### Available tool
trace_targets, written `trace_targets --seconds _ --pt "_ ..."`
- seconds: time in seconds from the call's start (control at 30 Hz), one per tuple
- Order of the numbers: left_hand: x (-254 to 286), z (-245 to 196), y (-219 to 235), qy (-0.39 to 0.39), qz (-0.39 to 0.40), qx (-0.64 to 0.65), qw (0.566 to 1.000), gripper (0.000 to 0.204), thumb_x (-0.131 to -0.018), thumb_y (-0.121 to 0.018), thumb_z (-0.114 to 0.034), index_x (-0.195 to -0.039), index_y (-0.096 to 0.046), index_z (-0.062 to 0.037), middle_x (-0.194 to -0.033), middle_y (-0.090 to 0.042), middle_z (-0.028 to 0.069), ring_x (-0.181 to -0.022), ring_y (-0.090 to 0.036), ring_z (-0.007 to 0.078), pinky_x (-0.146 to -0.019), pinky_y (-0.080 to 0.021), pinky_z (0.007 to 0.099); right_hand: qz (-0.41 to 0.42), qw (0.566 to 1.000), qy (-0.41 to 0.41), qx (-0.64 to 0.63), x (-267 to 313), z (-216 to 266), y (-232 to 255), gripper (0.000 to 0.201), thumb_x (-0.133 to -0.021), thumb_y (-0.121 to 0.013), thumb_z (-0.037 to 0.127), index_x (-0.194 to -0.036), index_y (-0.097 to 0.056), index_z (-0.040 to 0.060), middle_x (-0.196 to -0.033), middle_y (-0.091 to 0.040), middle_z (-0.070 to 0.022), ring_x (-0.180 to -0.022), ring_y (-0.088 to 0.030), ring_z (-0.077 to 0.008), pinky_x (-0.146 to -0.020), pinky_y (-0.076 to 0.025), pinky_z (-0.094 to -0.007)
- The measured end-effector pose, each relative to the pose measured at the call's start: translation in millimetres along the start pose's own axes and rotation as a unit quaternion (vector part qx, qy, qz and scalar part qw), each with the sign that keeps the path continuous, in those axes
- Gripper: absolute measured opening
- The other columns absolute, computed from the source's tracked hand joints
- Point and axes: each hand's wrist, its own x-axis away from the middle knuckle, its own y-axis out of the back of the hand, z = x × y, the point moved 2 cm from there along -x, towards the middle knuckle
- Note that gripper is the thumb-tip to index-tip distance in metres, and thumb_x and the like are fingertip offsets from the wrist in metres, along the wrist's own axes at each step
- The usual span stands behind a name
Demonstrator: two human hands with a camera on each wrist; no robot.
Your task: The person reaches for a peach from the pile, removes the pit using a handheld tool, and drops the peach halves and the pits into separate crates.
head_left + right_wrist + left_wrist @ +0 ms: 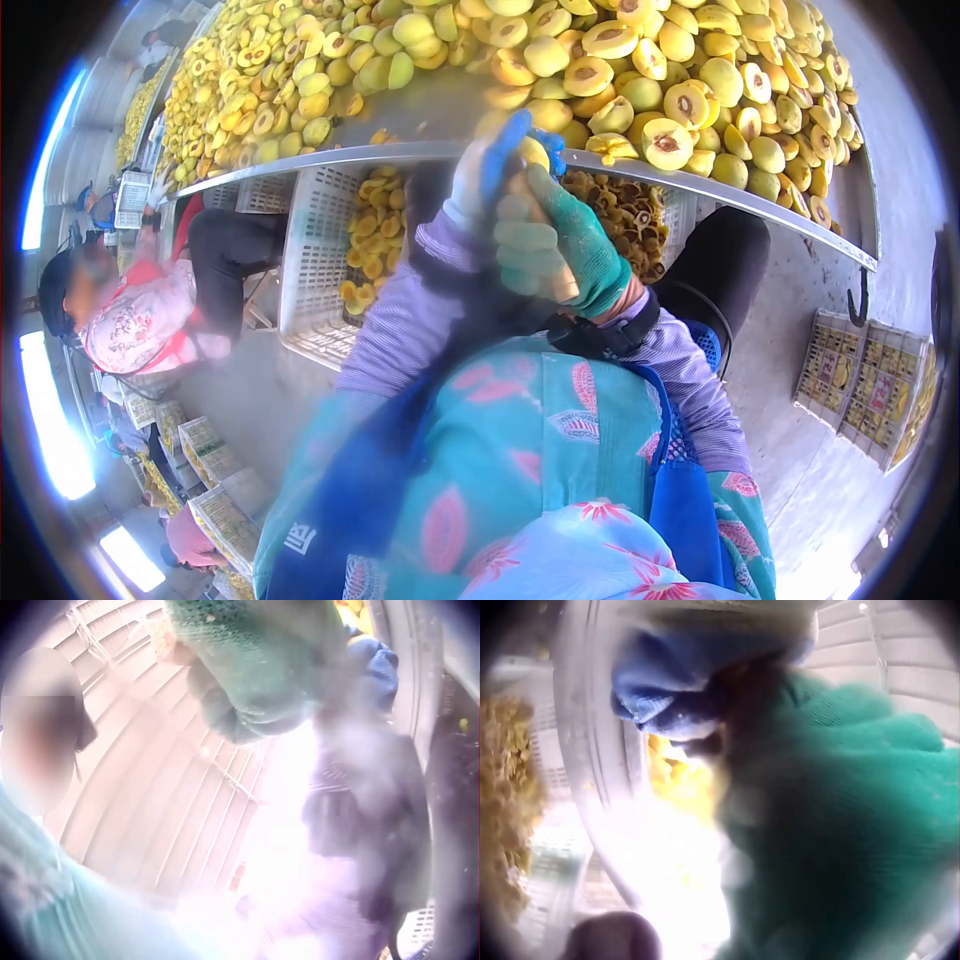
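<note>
In the head view both gloved hands meet just over the table's front edge. My left hand (497,165), in a white glove with blue fingers, pinches a yellow peach (533,152). Right against it is my right hand (565,245), in a green glove, its fingers curled and its thumb up near the fruit. I cannot tell what the curled right fingers hold. The left wrist view shows the blue fingers (675,682) beside the large, blurred green glove (840,810). Halved peaches (665,143) with reddish centres are heaped on the table beyond.
A metal rim (720,190) edges the table. Below it stand a white crate (305,250) with yellow halves and a container of brown pieces (625,225). Stacked crates (850,370) are on the right. Another person (140,310) sits at the left.
</note>
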Motion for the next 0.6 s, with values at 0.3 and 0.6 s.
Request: trace_targets --seconds 0.3,0.6 --pt "26 -16 18 -0.06 -0.106 -0.053 0.991 0.045 -0.09 -0.053 -0.042 -0.104 -0.055 0.0004 -0.088 -0.066 0.0093 -0.077 -0.061 0.0173 -0.068 -0.051 0.0296 0.147 0.983 -0.095 -0.048 -18 -7 -1 0.042 -0.096 -0.034 0.055 -0.084 -0.05 0.0175 -0.058 -0.033 0.0082 -0.045 -0.032 -0.0081 -0.043 -0.027 -0.0256" --pt "25 -53 13 -0.069 -0.029 -0.187 0.979 0.042 -0.091 -0.052 -0.037 -0.081 -0.062 0.0018 -0.071 -0.063 0.0092 -0.066 -0.058 0.0162 -0.064 -0.046 0.0268 0.03 0.994 -0.085 0.061 -11 -13 -14 0.042 -0.096 -0.035 0.053 -0.079 -0.047 0.0175 -0.056 -0.035 0.0076 -0.042 -0.033 -0.0075 -0.04 -0.028 -0.0239"
